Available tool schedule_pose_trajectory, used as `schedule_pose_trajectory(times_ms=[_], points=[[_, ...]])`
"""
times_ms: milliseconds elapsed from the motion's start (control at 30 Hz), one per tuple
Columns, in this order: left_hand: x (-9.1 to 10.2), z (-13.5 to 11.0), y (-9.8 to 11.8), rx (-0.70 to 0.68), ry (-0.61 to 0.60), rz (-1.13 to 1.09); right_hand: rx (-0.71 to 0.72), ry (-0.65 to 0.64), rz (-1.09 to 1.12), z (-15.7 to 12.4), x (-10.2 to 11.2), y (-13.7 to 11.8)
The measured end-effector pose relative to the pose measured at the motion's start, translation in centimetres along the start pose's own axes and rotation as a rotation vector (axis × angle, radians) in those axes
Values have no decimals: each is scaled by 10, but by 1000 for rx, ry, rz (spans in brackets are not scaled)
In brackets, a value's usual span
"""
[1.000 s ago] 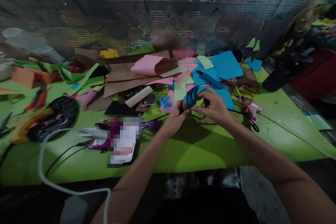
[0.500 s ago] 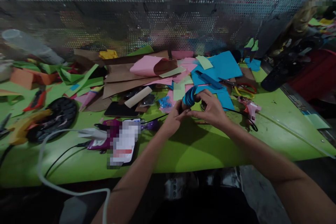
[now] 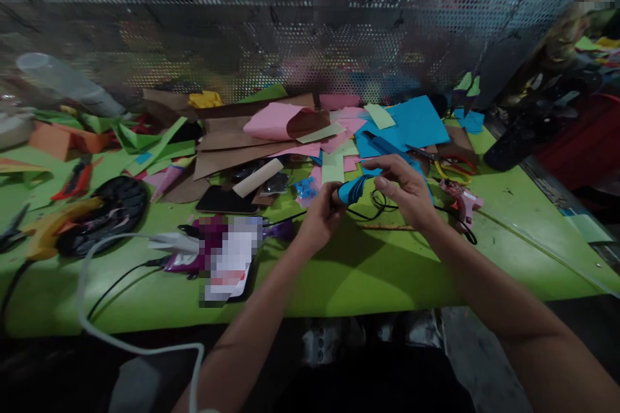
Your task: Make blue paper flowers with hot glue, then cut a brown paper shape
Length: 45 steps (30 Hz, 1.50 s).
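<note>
One curled blue paper strip [image 3: 352, 189] between left hand [image 3: 321, 214] and right hand [image 3: 411, 197]

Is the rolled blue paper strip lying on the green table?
No, the left hand and right hand hold the rolled blue paper strip above the green table.

No writing, label, brand or number can be read. The purple packet [image 3: 227, 258], near the front edge of the green table [image 3: 368, 277] and left of its middle, has its face blotted into blocks, so its print is illegible. The blue paper coil [image 3: 352, 188], pinched between the left hand [image 3: 322, 213] and right hand [image 3: 407, 193] above the table's middle, shows plain colour only.
</note>
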<state>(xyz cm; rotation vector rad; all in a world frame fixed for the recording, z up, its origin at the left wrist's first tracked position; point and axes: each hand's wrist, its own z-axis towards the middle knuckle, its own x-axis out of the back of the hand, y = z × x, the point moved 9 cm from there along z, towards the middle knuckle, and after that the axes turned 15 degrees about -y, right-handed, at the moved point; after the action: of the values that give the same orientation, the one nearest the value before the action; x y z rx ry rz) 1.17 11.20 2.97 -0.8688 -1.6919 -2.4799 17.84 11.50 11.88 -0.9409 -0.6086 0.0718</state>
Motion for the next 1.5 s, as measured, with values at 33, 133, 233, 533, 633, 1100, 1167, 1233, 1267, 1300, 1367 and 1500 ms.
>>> schedule_pose_trajectory(times_ms=[33, 133, 233, 533, 633, 1100, 1167, 1233, 1267, 1300, 1367, 1500], points=[[0, -1, 0, -7, 3, 27, 33, -27, 3, 0, -3, -4], [1, -2, 5, -49, 12, 67, 88, -88, 3, -2, -9, -11], [-2, -2, 12, -67, -39, 58, 97, -119, -9, -7, -10, -13], [-14, -6, 12, 82, -232, -188, 154, -215, -112, -15, -18, -28], [-15, -5, 9, 102, -213, -273, 129, -226, -148, -16, -24, -26], [-19, -3, 1, 240, -220, -361, -28, -87, -160, -21, 0, -14], [-19, -3, 4, 232, -241, -346, -135, 69, -228, -36, 28, 0], [-20, -3, 7, 213, -266, -339, -265, 211, -288, -62, 58, 20], [-20, -4, 8, 204, -280, -335, -337, 273, -317, -79, 74, 30], [-20, -4, 8, 201, -282, -330, -411, 318, -360, -96, 89, 39], [-19, -5, 7, 198, -280, -327, -592, 352, -478, -129, 113, 55], [-22, -5, 7, 196, -311, -299, -1000, 339, -755, -175, 139, 70]])
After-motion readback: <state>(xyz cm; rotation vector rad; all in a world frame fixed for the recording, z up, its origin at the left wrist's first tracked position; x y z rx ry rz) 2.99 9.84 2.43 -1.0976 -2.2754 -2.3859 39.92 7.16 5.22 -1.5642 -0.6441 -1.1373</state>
